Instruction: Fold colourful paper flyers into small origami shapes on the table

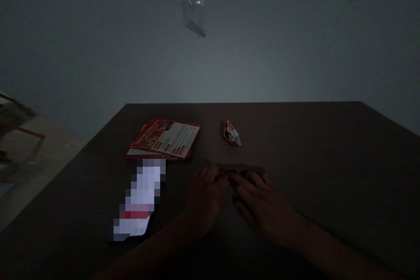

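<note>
A narrow piece of red and blue paper [233,171], seemingly folded, lies mostly hidden under my fingers on the dark table. My left hand [206,197] has its fingers curled down over the left end of this paper. From the other side, my right hand [262,205] presses its fingertips onto the middle and right part. The two hands nearly meet at the paper's middle. Just beyond them stands a small folded paper piece [232,134], red and white with print. Dim light hides the exact shape of the paper under my hands.
To the left lies a stack of red and white printed sheets [164,139]. Nearer me is a phone-like lit object [141,199], its face blurred by blocks. The table [311,140] meets a grey wall [278,52], where a clear plastic bag [194,4] hangs.
</note>
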Available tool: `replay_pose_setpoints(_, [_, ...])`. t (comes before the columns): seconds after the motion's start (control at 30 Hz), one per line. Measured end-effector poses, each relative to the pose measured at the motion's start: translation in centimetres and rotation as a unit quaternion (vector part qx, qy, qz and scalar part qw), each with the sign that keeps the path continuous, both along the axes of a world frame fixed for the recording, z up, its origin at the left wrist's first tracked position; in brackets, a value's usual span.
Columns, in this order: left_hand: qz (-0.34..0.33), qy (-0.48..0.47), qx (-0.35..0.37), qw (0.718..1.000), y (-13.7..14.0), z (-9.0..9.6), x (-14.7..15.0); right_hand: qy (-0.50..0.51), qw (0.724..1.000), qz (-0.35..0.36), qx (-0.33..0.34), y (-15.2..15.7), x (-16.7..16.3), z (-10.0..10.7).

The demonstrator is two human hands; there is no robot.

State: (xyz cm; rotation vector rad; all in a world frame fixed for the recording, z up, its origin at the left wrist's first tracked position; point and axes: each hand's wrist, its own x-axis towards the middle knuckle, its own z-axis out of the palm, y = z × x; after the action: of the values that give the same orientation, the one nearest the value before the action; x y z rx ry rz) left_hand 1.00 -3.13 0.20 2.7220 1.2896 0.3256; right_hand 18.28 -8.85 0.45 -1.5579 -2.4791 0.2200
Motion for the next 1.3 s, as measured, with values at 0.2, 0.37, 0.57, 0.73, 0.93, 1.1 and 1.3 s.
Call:
replay_pose_setpoints(0.2, [-0.029,-0.017,-0.009,0.999,-0.4,0.2,-0.1,-0.003,1.0,-0.021,0.009,-0.1,-0.1,-0.1])
replay_pose_setpoints(0.37, [-0.076,-0.043,-0.008,0.996,-1.3,0.0,-0.9,0.002,0.999,-0.029,0.018,-0.3,0.0,-0.5])
replay_pose_setpoints(0.57, [-0.096,-0.015,0.001,0.995,-1.6,-0.3,-1.0,0.003,0.999,-0.035,0.015,-0.4,0.2,-0.6])
replay_pose_setpoints(0.73, [-0.11,-0.003,-0.007,0.994,-1.7,-0.5,-0.9,0.008,0.999,-0.033,0.013,-0.3,0.2,-0.6])
replay_pose_setpoints(0.93, [-0.108,-0.01,-0.01,0.994,-1.7,-0.3,-0.9,0.011,0.999,-0.03,0.018,-0.4,0.2,-0.6])
replay_pose_setpoints(1.1, [-0.101,-0.014,-0.022,0.995,-1.4,0.6,-0.8,0.016,0.999,-0.028,0.012,-0.4,0.2,-0.3])
replay_pose_setpoints(1.3, [-0.105,-0.014,-0.022,0.994,-1.0,0.9,-1.0,0.022,0.999,-0.024,0.014,-0.3,0.3,-0.4])
